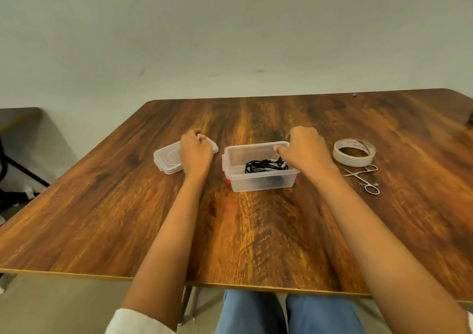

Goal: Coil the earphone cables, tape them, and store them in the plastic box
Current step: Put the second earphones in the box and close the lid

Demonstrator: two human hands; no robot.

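A clear plastic box stands open at mid-table, with black coiled earphone cables lying inside it. My right hand grips the box's far right rim, thumb on the inner side. The clear lid lies flat to the left of the box. My left hand rests on the lid's right part with fingers curled over its far edge. A roll of white tape lies to the right of the box.
Small metal scissors lie just in front of the tape roll. The wooden table runs up to a plain wall at the back. A dark chair or stand is off the left edge.
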